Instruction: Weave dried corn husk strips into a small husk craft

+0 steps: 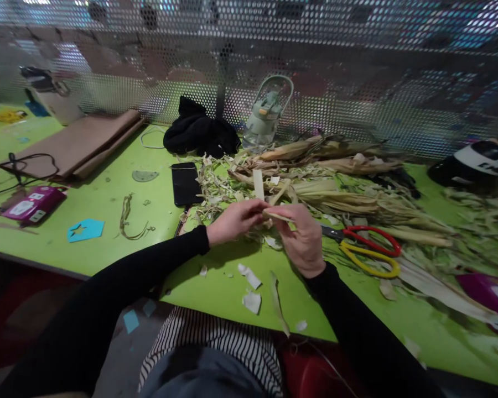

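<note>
A narrow strip of dried corn husk (279,216) runs between my two hands above the front of the green table. My left hand (238,221) pinches its left end with the fingertips. My right hand (302,237) is closed round the strip, thumb and fingers pressed together. Just behind the hands lies a heap of dried corn husks (340,199), with shredded bits around it. Scissors (371,250) with one red and one yellow handle lie right of my right hand, their blades partly hidden. White scraps (251,301) lie on the table nearer my body.
A phone (186,184), a black cloth (201,132) and a clear bottle (265,119) stand or lie behind the hands. Brown paper (78,141), a purple box (35,204) and a blue paper piece (85,230) are at left. A perforated metal screen (149,72) bounds the table's back.
</note>
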A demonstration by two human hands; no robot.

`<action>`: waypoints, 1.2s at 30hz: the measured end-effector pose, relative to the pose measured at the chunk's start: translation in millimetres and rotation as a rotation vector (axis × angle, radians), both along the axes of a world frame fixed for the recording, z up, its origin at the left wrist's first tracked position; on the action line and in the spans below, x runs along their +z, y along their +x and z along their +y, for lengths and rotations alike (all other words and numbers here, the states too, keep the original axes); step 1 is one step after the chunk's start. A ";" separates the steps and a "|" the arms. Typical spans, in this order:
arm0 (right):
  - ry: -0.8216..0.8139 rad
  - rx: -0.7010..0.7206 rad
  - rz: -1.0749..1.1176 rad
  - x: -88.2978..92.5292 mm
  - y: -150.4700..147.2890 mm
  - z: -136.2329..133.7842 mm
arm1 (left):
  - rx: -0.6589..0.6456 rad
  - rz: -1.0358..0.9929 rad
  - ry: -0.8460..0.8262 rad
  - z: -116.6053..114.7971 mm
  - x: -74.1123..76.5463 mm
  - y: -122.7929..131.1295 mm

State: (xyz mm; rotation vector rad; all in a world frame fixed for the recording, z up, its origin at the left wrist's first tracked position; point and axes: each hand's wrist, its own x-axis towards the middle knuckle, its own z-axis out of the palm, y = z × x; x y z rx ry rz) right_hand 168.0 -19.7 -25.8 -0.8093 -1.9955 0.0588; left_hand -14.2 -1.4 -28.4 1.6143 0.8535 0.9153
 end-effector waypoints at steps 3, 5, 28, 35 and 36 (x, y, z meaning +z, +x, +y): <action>-0.023 -0.147 0.123 -0.9 0.4 4.8 | -0.123 0.043 0.025 -8.2 4.6 1.1; -0.063 -0.196 0.148 -1.2 -0.2 5.7 | -0.137 0.020 -0.014 -12.3 6.5 3.1; -0.020 -0.234 -0.152 4.2 3.2 0.6 | 0.054 -0.291 -0.326 -4.4 2.1 4.5; -0.079 -0.156 -0.181 0.8 1.8 3.1 | 0.056 0.122 0.104 -3.6 8.8 -5.8; -0.098 -0.160 -0.169 0.5 1.9 3.5 | 0.035 0.143 0.114 -4.6 11.2 -6.7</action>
